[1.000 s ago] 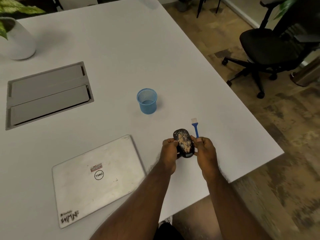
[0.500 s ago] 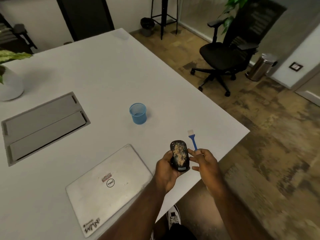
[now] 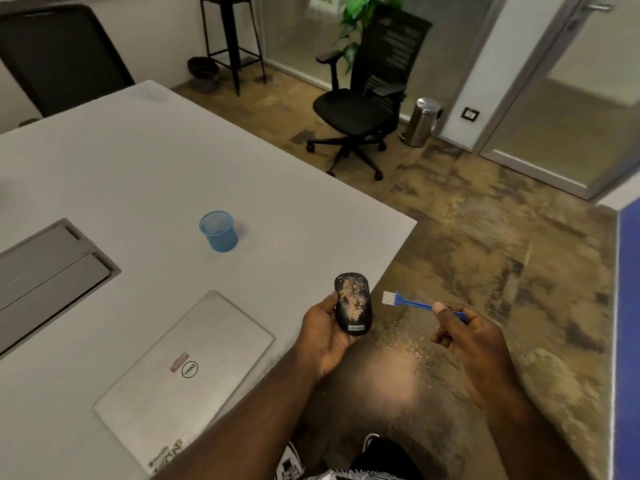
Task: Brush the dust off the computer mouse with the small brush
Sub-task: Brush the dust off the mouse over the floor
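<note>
Fingers (image 3: 441,315) of right hand (image 3: 474,341) pinch the blue brush (image 3: 414,303); left hand (image 3: 323,336) grips the dusty mouse (image 3: 353,303)

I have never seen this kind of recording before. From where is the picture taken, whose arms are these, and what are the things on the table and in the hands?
There is no machine here. A person wears a wide-angle camera on the head, looking forward and down, so the two arms are the person's own.

The left hand holds a black computer mouse with tan dust on its top. The right hand pinches a small blue brush, its white bristles pointing at the mouse but not touching it. Both are held near the table's corner.

On the white table lie a closed silver laptop, a small blue mesh cup and a grey cable hatch. Dust lies on the floor below, and an office chair stands behind.
</note>
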